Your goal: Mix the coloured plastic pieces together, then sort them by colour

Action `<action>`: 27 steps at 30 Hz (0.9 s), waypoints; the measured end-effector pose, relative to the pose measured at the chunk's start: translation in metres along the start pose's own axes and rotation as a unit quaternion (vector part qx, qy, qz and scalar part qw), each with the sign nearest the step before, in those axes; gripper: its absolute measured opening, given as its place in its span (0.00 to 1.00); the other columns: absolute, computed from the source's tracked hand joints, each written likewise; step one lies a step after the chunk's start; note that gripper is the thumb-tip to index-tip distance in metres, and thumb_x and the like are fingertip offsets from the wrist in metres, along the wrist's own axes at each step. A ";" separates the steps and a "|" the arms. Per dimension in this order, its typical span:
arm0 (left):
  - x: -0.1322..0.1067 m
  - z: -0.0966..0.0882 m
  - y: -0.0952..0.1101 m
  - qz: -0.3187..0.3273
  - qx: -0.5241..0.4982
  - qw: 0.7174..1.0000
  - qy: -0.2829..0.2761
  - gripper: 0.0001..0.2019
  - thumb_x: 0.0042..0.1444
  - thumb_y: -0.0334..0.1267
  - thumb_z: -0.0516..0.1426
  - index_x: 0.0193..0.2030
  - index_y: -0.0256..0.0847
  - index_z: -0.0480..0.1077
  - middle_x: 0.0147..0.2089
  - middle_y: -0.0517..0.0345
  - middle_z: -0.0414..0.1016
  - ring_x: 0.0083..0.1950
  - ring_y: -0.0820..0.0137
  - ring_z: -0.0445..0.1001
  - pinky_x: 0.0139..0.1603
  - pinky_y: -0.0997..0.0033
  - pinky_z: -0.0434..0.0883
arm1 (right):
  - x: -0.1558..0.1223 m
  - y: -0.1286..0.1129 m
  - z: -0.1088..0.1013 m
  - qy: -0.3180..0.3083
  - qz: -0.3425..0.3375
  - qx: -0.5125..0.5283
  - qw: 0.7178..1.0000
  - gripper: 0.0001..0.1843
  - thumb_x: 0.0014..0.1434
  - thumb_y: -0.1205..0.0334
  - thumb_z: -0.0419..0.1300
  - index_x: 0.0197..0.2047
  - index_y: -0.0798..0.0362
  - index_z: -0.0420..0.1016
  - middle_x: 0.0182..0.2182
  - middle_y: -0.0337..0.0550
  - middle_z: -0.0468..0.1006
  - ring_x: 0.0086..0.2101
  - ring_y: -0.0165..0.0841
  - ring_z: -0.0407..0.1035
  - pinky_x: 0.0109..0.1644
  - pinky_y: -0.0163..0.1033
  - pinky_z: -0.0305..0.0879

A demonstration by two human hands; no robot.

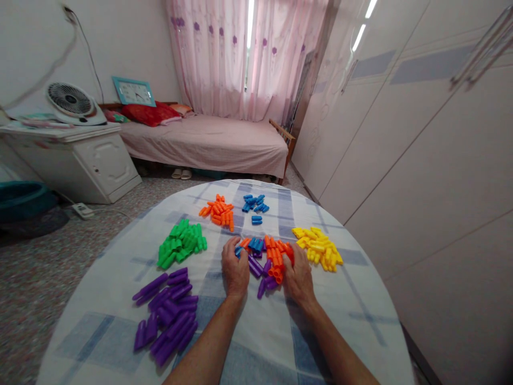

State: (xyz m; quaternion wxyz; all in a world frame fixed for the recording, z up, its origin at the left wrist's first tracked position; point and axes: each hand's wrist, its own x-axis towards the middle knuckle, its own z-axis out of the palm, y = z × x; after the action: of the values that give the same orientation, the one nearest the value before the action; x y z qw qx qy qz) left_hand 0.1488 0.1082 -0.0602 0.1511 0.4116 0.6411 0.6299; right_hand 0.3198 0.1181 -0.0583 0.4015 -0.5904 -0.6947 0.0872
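Both my hands rest on a round table [344, 315] covered with a checked cloth, either side of a mixed pile of orange, blue and purple plastic pieces [266, 256]. My left hand [235, 270] lies knuckles up at the pile's left edge, fingers curled onto a blue piece. My right hand [297, 275] lies at the pile's right edge, fingers curled around orange pieces. Sorted heaps lie around: purple pieces [168, 315] at the near left, green pieces [181, 243], orange pieces [218, 211], blue pieces [254, 205] at the far side, yellow pieces [318, 247] on the right.
A bed [208, 141] with a pink sheet stands beyond the table under pink curtains. A white cabinet [80, 160] with a fan on top is at the left. White wardrobe doors [420, 133] line the right side. A power strip [83, 210] lies on the floor.
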 end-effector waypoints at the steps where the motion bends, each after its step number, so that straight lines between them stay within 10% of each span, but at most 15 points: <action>1: 0.000 0.000 0.000 0.000 0.005 1.000 -0.003 0.16 0.51 0.30 0.51 0.48 0.41 0.69 0.51 0.52 0.70 0.57 0.65 0.66 0.62 0.60 0.60 | -0.001 -0.001 0.003 -0.003 -0.002 0.003 1.000 0.23 0.63 0.53 0.45 0.56 0.53 0.65 0.54 0.51 0.68 0.55 0.40 0.60 0.61 0.52 0.54; 15: 0.003 0.001 0.000 -0.019 -0.028 0.999 0.015 0.14 0.52 0.33 0.51 0.46 0.41 0.69 0.50 0.51 0.70 0.56 0.63 0.67 0.61 0.58 0.61 | 0.038 -0.063 0.012 -0.132 -0.153 -0.084 0.976 0.17 0.55 0.61 0.59 0.49 0.51 0.71 0.47 0.47 0.75 0.56 0.45 0.58 0.57 0.53 0.51; 27: 0.001 0.002 0.004 -0.036 -0.030 0.999 0.023 0.14 0.54 0.32 0.50 0.48 0.41 0.68 0.52 0.51 0.69 0.58 0.65 0.65 0.63 0.59 0.60 | 0.103 -0.048 0.030 -0.148 -0.103 -0.047 0.983 0.15 0.54 0.64 0.57 0.47 0.53 0.71 0.42 0.46 0.75 0.41 0.35 0.69 0.47 0.40 0.62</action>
State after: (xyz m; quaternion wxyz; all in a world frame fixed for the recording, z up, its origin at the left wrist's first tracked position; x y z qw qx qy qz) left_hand 0.1510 0.1094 -0.0567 0.1715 0.3692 0.6394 0.6523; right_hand 0.2656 0.2070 -0.0027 0.2733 -0.5142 -0.8069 0.0989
